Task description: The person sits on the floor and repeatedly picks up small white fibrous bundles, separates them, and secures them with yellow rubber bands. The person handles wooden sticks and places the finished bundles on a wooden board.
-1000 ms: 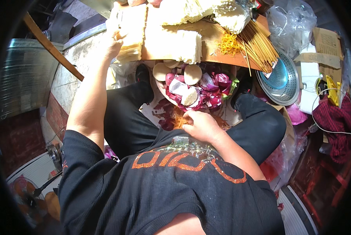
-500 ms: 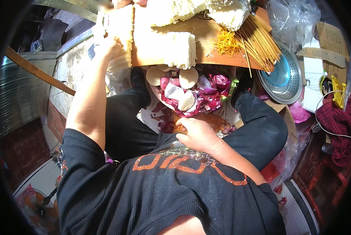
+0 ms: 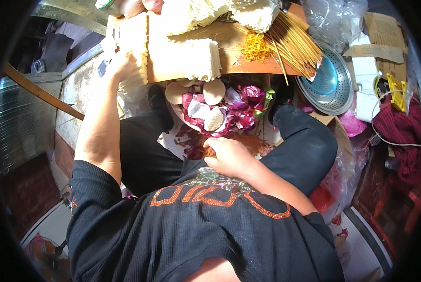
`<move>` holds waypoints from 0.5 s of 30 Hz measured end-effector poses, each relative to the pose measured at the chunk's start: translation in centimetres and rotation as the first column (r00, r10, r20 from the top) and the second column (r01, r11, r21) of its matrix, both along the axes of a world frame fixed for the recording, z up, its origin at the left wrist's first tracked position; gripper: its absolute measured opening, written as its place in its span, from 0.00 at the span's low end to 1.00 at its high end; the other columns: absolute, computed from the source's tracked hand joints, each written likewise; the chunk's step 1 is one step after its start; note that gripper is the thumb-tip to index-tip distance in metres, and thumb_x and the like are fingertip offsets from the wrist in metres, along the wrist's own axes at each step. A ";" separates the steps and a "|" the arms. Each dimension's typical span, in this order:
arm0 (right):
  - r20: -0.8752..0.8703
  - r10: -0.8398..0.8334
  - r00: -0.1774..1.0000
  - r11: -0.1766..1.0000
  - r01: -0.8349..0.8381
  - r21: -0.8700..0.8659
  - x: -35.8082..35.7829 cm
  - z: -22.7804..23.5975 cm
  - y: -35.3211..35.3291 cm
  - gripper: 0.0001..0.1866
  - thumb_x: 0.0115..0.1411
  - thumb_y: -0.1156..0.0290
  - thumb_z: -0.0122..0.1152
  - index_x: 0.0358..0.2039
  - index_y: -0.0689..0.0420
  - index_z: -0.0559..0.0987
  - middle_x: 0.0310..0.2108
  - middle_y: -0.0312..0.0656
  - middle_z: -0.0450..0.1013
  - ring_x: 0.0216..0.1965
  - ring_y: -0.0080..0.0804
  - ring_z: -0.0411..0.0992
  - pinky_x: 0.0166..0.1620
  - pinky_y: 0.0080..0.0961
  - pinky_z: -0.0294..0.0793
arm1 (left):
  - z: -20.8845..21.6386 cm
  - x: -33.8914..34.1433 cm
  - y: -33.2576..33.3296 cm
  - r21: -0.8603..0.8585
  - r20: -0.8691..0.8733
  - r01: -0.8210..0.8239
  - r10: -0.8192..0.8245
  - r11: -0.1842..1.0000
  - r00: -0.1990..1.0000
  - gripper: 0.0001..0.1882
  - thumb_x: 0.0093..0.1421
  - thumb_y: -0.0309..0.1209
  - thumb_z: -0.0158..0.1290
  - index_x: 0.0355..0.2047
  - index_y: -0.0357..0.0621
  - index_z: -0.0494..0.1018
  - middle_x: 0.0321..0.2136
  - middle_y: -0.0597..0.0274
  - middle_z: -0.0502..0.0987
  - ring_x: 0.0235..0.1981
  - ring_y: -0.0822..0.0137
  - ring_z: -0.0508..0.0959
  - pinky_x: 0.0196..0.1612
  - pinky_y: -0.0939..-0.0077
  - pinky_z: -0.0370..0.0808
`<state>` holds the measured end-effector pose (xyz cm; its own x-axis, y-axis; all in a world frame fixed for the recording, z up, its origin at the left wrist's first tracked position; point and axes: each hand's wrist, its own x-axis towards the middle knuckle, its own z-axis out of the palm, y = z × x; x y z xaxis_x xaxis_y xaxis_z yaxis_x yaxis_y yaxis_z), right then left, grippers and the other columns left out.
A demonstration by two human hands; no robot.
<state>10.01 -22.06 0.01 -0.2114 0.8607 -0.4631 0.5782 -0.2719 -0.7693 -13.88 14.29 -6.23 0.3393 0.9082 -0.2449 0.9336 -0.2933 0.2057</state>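
Observation:
My left hand [image 3: 122, 66] reaches to the left end of a brown board [image 3: 231, 65], against a stack of pale thin sheets [image 3: 143, 44]. Strong glare washes out its fingers, so their grip is hard to read. Low over my lap, my right hand [image 3: 229, 157] is closed with its fingers curled; what is inside it, if anything, is hidden. A second pile of thin white sheets [image 3: 203, 58] lies at the board's near edge. Yellow rubber bands [image 3: 255, 47] and a bundle of wooden skewers [image 3: 293, 42] lie to its right.
Under the board's edge, between my legs, are purple onion skins [image 3: 246, 110] and round pale pieces [image 3: 214, 91]. To the right stand a metal colander [image 3: 343, 96] with a blue bowl [image 3: 324, 80], clear plastic bags [image 3: 335, 19] and cardboard [image 3: 384, 35].
The whole view has shifted slightly, so the board and its things appear further left and up. Both hands keep nearly the same places, the left at the sheets, the right over my lap.

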 end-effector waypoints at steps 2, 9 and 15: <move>0.010 0.000 1.000 1.000 0.000 0.007 0.2 0.3 0.0 0.18 0.52 0.63 0.57 0.42 0.58 0.75 0.40 0.51 0.75 0.45 0.47 0.73 0.50 0.41 0.71 | -0.1 -0.8 0.4 0.238 -0.125 0.107 -0.079 0.965 0.989 0.23 0.58 0.27 0.46 0.56 0.48 0.68 0.47 0.43 0.73 0.50 0.50 0.71 0.55 0.63 0.67; -0.104 -0.204 0.973 0.976 0.211 0.059 2.7 1.6 0.8 0.16 0.51 0.63 0.58 0.36 0.59 0.77 0.30 0.52 0.76 0.35 0.50 0.75 0.41 0.41 0.74 | 7.4 7.1 -5.5 0.194 0.276 0.123 -0.175 0.973 0.945 0.24 0.52 0.29 0.52 0.52 0.49 0.71 0.44 0.47 0.75 0.48 0.55 0.73 0.53 0.65 0.69; 0.033 -0.269 0.963 0.950 0.260 0.170 7.3 3.7 8.0 0.20 0.50 0.59 0.61 0.38 0.60 0.79 0.36 0.49 0.78 0.38 0.40 0.77 0.44 0.29 0.75 | 13.5 14.1 -17.4 -0.186 0.365 0.290 -0.208 0.939 0.908 0.23 0.52 0.26 0.53 0.51 0.47 0.71 0.46 0.55 0.75 0.45 0.60 0.75 0.50 0.68 0.72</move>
<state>17.33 -14.05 3.74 0.0560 0.9469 -0.3166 0.5452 -0.2946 -0.7848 0.25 -3.11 7.31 0.6454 0.7150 -0.2687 0.6999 -0.4127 0.5830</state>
